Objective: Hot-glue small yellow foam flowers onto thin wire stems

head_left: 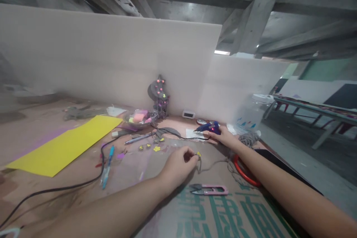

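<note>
Pinching yellow flower (198, 154), left hand (179, 165) fingers closed, likely steadying it. Right hand (225, 137) fingers wrap glue gun (206, 126) at left's 1 o'clock; white paper (191, 134) below probably catches drips.

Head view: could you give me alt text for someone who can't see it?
At a table, the left hand pinches a small yellow flower while the right hand holds a blue glue gun. Pink-handled snips lie nearer the camera; a yellow sheet lies left.
</note>
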Action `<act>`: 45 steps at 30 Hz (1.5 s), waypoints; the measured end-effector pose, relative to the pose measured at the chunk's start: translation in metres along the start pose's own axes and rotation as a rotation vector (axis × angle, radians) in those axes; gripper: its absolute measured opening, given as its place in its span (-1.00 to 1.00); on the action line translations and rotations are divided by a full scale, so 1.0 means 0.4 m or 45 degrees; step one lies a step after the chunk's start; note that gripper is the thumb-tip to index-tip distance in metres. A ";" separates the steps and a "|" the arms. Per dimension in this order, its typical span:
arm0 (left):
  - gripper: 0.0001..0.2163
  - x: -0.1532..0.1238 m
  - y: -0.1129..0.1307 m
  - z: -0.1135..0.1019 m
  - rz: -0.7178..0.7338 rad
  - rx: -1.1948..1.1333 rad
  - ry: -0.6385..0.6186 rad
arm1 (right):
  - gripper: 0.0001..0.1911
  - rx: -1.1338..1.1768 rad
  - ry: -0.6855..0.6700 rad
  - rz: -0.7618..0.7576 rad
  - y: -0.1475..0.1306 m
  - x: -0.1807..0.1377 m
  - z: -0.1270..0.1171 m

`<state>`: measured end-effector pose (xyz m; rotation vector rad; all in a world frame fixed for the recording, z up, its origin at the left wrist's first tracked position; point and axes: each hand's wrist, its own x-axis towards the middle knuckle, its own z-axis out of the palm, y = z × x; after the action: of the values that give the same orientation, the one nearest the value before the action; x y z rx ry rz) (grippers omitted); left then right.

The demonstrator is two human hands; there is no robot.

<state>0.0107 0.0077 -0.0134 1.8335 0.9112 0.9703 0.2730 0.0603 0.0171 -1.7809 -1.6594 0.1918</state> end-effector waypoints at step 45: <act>-0.82 -0.005 0.019 -0.018 0.000 -0.043 0.118 | -0.81 0.387 -0.284 -0.173 -0.144 -0.343 0.023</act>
<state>0.0049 0.0055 -0.0045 1.7726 0.9452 1.0720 0.1967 -0.0662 -0.0034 -1.4555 -1.7896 0.5676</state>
